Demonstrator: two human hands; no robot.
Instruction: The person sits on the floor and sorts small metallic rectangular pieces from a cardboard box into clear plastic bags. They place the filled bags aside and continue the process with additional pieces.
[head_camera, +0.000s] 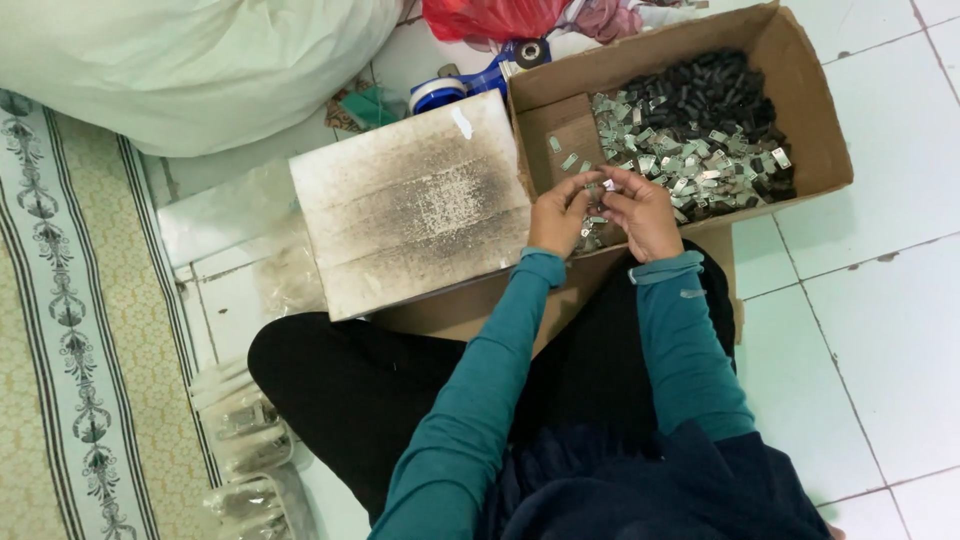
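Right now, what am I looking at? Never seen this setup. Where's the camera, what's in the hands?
There is no machine: a person sits on a tiled floor and works with bare hands. The single camera sits on their head and looks down. The left hand and right hand meet at the edge of an open cardboard box and pinch small silvery metal pieces; exactly how many is too small to tell. The box holds a heap of silvery and dark small parts. Beside it lies a smudged white board, with a blue tape dispenser behind it.
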